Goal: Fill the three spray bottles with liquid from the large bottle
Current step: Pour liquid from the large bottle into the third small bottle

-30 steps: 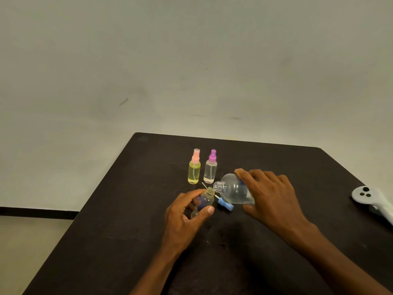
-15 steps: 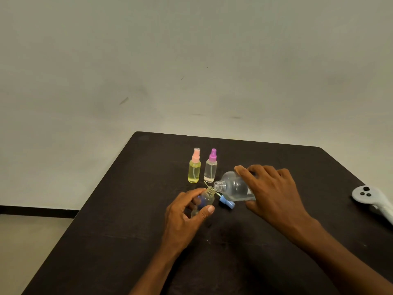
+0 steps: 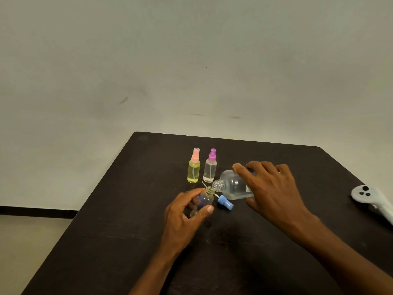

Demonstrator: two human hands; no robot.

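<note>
Large bottle (image 3: 232, 185) tipped on side in our right hand (image 3: 270, 188), grip curled round its body, neck touching or just above open mouth of small uncapped bottle (image 3: 205, 199). Our left hand (image 3: 185, 213) pinches that one, thumb against fingers, tilted. Blue spray cap (image 3: 225, 202) lies on worktop (image 3: 255, 262) between hands. Behind: yellow bottle (image 3: 193, 170), clear bottle (image 3: 210, 170), upright, capped. White controller (image 3: 370, 199) at right edge.

Three spray bottles (image 3: 193, 171) (image 3: 210, 170) (image 3: 204, 199), one large bottle (image 3: 232, 185)
</note>
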